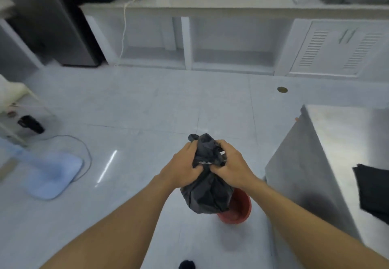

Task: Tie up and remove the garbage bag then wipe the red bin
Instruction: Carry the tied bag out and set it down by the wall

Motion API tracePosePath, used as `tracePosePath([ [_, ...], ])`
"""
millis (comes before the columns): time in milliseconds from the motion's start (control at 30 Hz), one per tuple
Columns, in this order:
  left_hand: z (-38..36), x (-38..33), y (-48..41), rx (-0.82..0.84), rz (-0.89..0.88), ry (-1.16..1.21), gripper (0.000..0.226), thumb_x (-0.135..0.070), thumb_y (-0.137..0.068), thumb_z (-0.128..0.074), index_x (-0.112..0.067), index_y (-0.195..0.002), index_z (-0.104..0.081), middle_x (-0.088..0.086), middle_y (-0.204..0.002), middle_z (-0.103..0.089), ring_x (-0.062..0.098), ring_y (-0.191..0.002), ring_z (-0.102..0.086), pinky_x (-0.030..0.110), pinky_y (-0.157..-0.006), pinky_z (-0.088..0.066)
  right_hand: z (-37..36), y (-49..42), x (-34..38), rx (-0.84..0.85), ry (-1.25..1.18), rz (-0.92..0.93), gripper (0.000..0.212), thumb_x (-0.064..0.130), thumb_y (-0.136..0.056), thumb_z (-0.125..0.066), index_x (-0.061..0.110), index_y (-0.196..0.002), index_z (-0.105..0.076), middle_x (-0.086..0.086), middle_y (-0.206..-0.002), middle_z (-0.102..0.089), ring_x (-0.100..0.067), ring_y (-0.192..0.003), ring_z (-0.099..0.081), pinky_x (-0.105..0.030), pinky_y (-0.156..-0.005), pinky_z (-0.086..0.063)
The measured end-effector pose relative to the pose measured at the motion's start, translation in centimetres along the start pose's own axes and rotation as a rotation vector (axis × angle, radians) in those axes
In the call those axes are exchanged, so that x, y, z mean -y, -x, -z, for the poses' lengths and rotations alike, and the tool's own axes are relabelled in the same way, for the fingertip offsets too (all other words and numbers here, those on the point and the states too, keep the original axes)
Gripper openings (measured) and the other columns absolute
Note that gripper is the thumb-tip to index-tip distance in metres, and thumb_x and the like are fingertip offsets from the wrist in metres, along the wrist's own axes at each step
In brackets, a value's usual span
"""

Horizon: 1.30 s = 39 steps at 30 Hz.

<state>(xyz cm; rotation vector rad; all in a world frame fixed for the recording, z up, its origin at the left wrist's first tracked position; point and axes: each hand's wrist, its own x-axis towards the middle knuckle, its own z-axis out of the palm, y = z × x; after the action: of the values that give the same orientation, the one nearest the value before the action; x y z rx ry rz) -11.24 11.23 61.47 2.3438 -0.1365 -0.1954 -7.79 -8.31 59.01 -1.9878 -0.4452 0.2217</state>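
Plastic is bunching under the left hand, whose fingers are curling into the gathered neck of the black garbage bag and pinching a fold of it. The right hand is gripping the opposite side of the same bunch, so both are closing on film at the bag's top. The bag is hanging between them over the mouth of the red bin on the floor (whether its bottom is clear of the rim, I cannot tell). It is looking soft, crumpled and only part full, so probably light. Thin film is likely slippery and easily torn, making the twisted neck the safest place to hold. Further right, a dark cloth is lying on the steel bench.
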Motion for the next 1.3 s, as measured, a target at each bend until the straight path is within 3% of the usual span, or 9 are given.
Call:
tracePosePath([
  [267,10.9,1.7,12.0,-0.263,0.134,0.002,0.036,-0.024,-0.087,-0.057,-0.028,-0.122,-0.054,-0.003,-0.114,-0.062,0.020,-0.099,-0.062,0.033,-0.087,-0.053,-7.7,-1.6,12.7,0.259,0.081,0.231,0.058,0.019,-0.080,-0.075,0.043,-0.127,-0.050,0.010,-0.120,-0.058,-0.004,-0.103,-0.061,-0.020,-0.083,-0.054],
  [533,22.0,9.3,25.2,-0.540,0.298,-0.253,0.032,-0.033,-0.085,-0.060,-0.027,-0.115,-0.053,-0.009,-0.101,-0.066,0.021,-0.084,-0.064,0.033,-0.074,-0.052,-23.1,-3.9,24.4,0.456,0.091,0.409,0.051,0.016,-0.080,-0.077,0.029,-0.125,-0.056,0.005,-0.114,-0.063,-0.011,-0.095,-0.066,-0.027,-0.082,-0.058],
  [600,24.9,11.4,28.4,-0.597,0.345,-0.300,0.032,-0.034,-0.086,-0.060,-0.026,-0.117,-0.054,-0.008,-0.102,-0.065,0.027,-0.096,-0.064,0.045,-0.091,-0.050,-27.5,-4.4,27.5,0.491,0.078,0.445,0.051,0.014,-0.080,-0.076,0.029,-0.124,-0.056,0.005,-0.114,-0.064,-0.010,-0.094,-0.066,-0.026,-0.082,-0.058],
  [700,29.2,14.8,33.2,-0.631,0.466,-0.387,0.039,-0.035,-0.090,-0.057,-0.024,-0.127,-0.055,-0.005,-0.120,-0.066,0.034,-0.142,-0.036,0.063,-0.117,-0.019,-34.1,-4.7,32.2,0.542,0.059,0.499,0.049,0.014,-0.079,-0.076,0.029,-0.122,-0.057,0.007,-0.112,-0.065,-0.008,-0.090,-0.065,-0.025,-0.078,-0.058],
  [767,32.1,17.0,36.4,-0.669,0.483,-0.360,0.037,-0.031,-0.088,-0.059,-0.023,-0.124,-0.057,-0.002,-0.118,-0.066,0.033,-0.139,-0.039,0.059,-0.115,-0.026,-38.5,-4.8,35.0,0.577,0.043,0.523,0.049,0.014,-0.078,-0.076,0.031,-0.120,-0.057,0.007,-0.111,-0.065,-0.007,-0.090,-0.066,-0.023,-0.077,-0.057],
  [833,34.5,18.9,39.7,-0.731,0.479,-0.244,0.035,-0.025,-0.086,-0.062,-0.022,-0.120,-0.058,0.001,-0.111,-0.066,0.030,-0.112,-0.060,0.044,-0.098,-0.047,-42.8,-4.9,37.7,0.616,0.030,0.551,0.049,0.014,-0.077,-0.077,0.032,-0.118,-0.057,0.007,-0.109,-0.066,-0.004,-0.092,-0.065,-0.019,-0.077,-0.056],
  [900,36.5,20.8,42.7,-0.777,0.498,-0.181,0.039,-0.020,-0.086,-0.063,-0.019,-0.125,-0.058,0.003,-0.112,-0.067,0.026,-0.100,-0.064,0.036,-0.087,-0.052,-47.0,-4.8,40.1,0.663,0.026,0.588,0.049,0.014,-0.076,-0.077,0.033,-0.116,-0.056,0.009,-0.107,-0.066,0.000,-0.092,-0.064,-0.014,-0.075,-0.053],
  [1100,41.7,27.5,50.6,-0.876,0.591,-0.157,0.050,-0.019,-0.087,-0.063,-0.017,-0.136,-0.052,0.003,-0.124,-0.057,0.025,-0.106,-0.060,0.037,-0.093,-0.052,-59.4,-5.4,45.9,0.833,0.047,0.670,0.045,0.018,-0.078,-0.077,0.032,-0.114,-0.055,0.007,-0.105,-0.067,-0.008,-0.093,-0.064,-0.027,-0.081,-0.055],
  [1300,46.9,34.8,56.4,-0.923,0.746,-0.134,0.048,-0.020,-0.086,-0.064,-0.020,-0.132,-0.051,0.001,-0.119,-0.055,0.023,-0.104,-0.057,0.035,-0.089,-0.051,-71.8,-7.2,50.3,1.012,0.026,0.758,0.044,0.016,-0.080,-0.077,0.033,-0.113,-0.054,0.007,-0.107,-0.064,-0.006,-0.092,-0.061,-0.027,-0.076,-0.053],
])
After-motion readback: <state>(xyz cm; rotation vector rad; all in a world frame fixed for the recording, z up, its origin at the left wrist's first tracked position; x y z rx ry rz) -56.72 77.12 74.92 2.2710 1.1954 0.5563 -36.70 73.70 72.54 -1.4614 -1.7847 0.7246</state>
